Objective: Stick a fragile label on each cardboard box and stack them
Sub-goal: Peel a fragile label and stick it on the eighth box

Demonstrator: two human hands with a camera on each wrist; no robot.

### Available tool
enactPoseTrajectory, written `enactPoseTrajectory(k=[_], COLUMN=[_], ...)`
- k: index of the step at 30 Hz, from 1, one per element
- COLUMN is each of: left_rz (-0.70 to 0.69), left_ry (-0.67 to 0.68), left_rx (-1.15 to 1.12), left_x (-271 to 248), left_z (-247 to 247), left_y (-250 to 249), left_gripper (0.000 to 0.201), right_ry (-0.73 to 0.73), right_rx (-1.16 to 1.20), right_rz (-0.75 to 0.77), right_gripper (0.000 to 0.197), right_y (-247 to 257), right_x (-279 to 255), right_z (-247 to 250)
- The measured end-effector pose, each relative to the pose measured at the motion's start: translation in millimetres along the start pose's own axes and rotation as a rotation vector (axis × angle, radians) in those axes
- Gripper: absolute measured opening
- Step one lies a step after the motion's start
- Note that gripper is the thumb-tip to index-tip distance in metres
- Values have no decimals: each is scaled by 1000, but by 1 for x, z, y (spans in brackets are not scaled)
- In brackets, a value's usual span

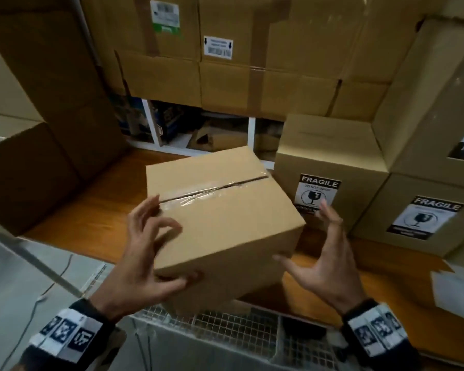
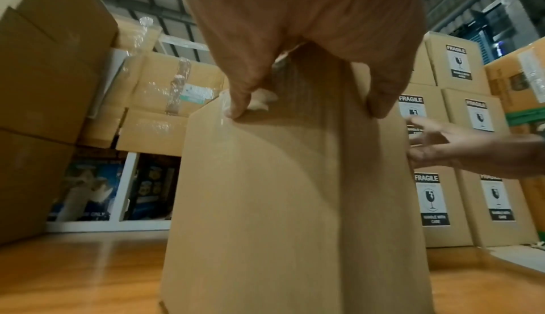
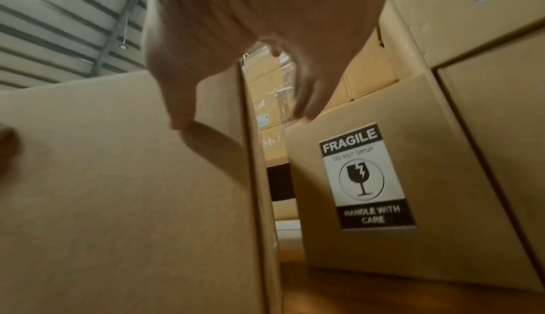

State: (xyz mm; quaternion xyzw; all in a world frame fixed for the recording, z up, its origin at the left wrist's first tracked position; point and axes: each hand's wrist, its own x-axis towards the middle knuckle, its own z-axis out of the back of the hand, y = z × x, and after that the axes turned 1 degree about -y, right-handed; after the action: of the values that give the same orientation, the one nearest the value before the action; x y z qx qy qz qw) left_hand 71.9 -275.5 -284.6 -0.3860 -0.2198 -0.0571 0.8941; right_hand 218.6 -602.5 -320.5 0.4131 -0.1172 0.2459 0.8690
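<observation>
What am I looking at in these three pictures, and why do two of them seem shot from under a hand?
No machine here: a person works with bare hands, wearing three cameras. The head view looks down from the forehead; the other two sit on the wrists and look along the fingers, hence the palms filling the top.

In the middle is a plain cardboard box, taped along its top seam, standing on a wooden surface. No fragile label shows on its visible faces. The left hand touches its near-left corner, fingertips at the top edge and thumb low. The right hand is spread open beside it and holds nothing.

To the right stand boxes already labelled, the nearest showing a fragile label.
</observation>
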Motion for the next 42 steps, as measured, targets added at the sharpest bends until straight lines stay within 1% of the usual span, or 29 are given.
enactPoseTrajectory(k=[1, 2, 3, 5, 7, 9, 15, 20, 25, 27, 29, 33, 35, 39, 42], left_rz=[11, 23, 41, 72, 64, 32, -83, -113, -120, -76, 0, 108, 154, 213, 254], left_ry=[10, 9, 7, 12, 34, 61, 118, 162, 229, 222, 217, 191, 152, 70, -1], left_rx=[-7, -1, -7, -61, -134, -170, -134, -189, -255, -270, -312, -359, -356, -255, -150], left_x=[-2, -3, -4, -3, -3, -4, -6, 13, 33, 36, 36, 35, 32, 29, 23], left_z=[-5, -7, -8, -7, -4, -2, -13, -37, -71, -84, -96, -123, -138, -162, -174], left_y=[4, 7, 11, 12, 11, 7, -15, -34, -43, -47, -53, -67, -79, -102, -116], left_gripper=[82, 81, 81, 78, 71, 66, 61, 60, 65, 71, 74, 65, 68, 69, 69], right_ry=[77, 128, 144, 104, 44, 4, -114, -239, -254, -263, -268, -233, -225, -207, -173], right_rx=[60, 101, 118, 115, 89, 39, -24, -12, 6, 17, 26, 37, 50, 70, 74], right_rz=[-2, 5, 21, 43, 58, 74, 90, 1, -67, -91, -98, -92, -90, -20, 13], right_gripper=[131, 127, 121, 112, 106, 102, 94, 93, 91, 89, 82, 80, 77, 72, 73], right_y=[-1, -1, -1, 1, 3, 4, 13, 7, -12, -23, -34, -59, -73, -97, -108], right_x=[6, 8, 7, 2, -8, -21, -62, -82, -92, -98, -101, -105, -107, -103, -102], right_z=[0, -1, -3, -4, -2, 4, 41, 72, 96, 104, 110, 119, 127, 144, 153])
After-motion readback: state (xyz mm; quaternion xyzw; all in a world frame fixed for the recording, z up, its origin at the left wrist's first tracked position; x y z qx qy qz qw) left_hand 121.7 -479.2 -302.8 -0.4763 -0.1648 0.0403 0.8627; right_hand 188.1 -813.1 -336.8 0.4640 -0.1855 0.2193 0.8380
